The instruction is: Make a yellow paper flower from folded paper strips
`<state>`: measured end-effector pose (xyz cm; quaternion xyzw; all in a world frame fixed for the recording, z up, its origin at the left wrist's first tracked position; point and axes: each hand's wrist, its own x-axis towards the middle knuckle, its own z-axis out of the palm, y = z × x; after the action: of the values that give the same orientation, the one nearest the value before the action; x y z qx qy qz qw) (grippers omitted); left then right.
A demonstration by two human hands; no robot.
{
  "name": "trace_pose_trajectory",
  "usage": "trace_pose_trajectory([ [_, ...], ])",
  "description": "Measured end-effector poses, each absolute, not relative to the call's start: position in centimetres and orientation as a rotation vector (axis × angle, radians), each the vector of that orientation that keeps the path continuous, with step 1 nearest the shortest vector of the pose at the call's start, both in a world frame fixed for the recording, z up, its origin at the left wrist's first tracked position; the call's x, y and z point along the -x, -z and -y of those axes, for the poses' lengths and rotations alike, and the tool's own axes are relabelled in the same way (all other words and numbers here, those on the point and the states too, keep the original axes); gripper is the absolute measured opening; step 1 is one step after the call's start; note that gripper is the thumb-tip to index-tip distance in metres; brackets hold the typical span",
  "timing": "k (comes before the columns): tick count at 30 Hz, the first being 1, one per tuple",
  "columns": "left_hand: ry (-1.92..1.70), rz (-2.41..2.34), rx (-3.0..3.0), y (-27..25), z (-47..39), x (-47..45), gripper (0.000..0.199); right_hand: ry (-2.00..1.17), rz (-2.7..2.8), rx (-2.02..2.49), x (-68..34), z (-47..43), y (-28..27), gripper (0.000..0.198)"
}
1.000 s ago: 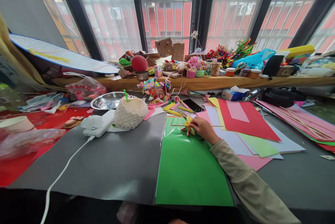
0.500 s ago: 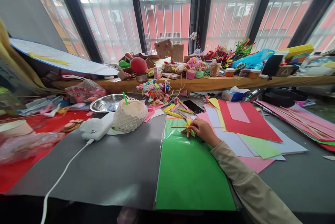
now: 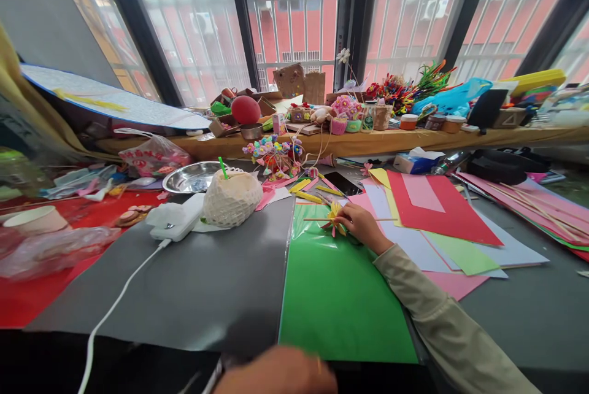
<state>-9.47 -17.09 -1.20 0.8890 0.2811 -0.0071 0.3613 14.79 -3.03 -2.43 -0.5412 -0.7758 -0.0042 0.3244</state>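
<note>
My right hand is closed around a yellow and pink paper flower, over the upper part of a green sheet in a clear sleeve. A thin wooden stick runs sideways at the flower and reappears beyond my fingers on the right. At the table's front edge my left hand shows as a blur, below the green sheet. Its fingers are smeared, and whether it holds anything cannot be made out.
Coloured paper sheets overlap to the right. Yellow paper strips and a phone lie behind the green sheet. On the left stand a coconut in white netting, a steel plate and a white power bank with a cable.
My left hand has come into view at the bottom edge. My right hand keeps hold of the flower in nearly the same place, while the view has shifted slightly.
</note>
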Motion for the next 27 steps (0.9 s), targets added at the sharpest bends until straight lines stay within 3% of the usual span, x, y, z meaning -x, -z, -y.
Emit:
trace_pose_trajectory([
  [2,-0.099,-0.787,-2.453,-0.9,12.8,8.3,0.013,0.036,2.04,1.414,-14.8,3.1,2.4,0.014],
  [5,-0.625,-1.062,-2.682,-2.6,5.7,5.3,0.015,0.059,2.045,1.409,-14.8,3.1,2.4,0.013],
  [10,-1.05,-1.022,-2.7,-0.4,-0.7,2.2,0.02,0.058,2.049,1.41,-14.9,3.1,2.4,0.015],
  [15,-1.079,-0.878,-2.74,2.0,-0.3,2.3,0.021,0.068,2.053,1.418,-14.9,3.1,2.5,0.015],
  [27,-0.963,-0.923,-2.601,2.2,-0.6,2.2,0.014,-0.095,2.062,1.374,-15.4,2.9,2.3,0.012],
])
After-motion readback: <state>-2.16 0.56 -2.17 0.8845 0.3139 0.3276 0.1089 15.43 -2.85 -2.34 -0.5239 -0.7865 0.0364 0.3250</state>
